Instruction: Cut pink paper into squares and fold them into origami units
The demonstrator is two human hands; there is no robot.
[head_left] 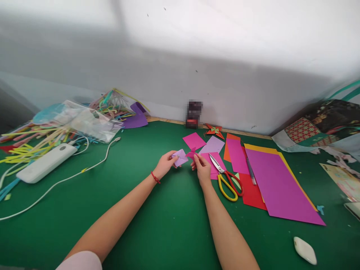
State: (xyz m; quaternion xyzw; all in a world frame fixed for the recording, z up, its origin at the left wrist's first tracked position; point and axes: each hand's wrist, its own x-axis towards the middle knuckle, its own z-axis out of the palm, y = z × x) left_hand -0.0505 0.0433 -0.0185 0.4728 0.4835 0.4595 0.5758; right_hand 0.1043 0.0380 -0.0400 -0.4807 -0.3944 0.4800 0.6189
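Note:
My left hand (166,165) is closed on a small folded piece of lilac paper (180,158), its thumb on top. Close by on the right, my right hand (202,168) pinches a folded piece of pink paper (191,153) between thumb and fingers. The two papers are near each other, with a narrow gap between them. Scissors (225,175) with one yellow and one red handle lie just right of my right hand, partly over a pink sheet (221,159). Behind the hands lie a magenta square (194,140) and a lilac square (214,144).
An orange-green paper star (215,130) lies by the wall. Purple sheets (281,183), a red sheet (253,195) and a pen (251,171) are at right, with a white case (305,250) in front. Coloured strips (30,138), a white power bank (46,163) and a cable (67,182) occupy the left.

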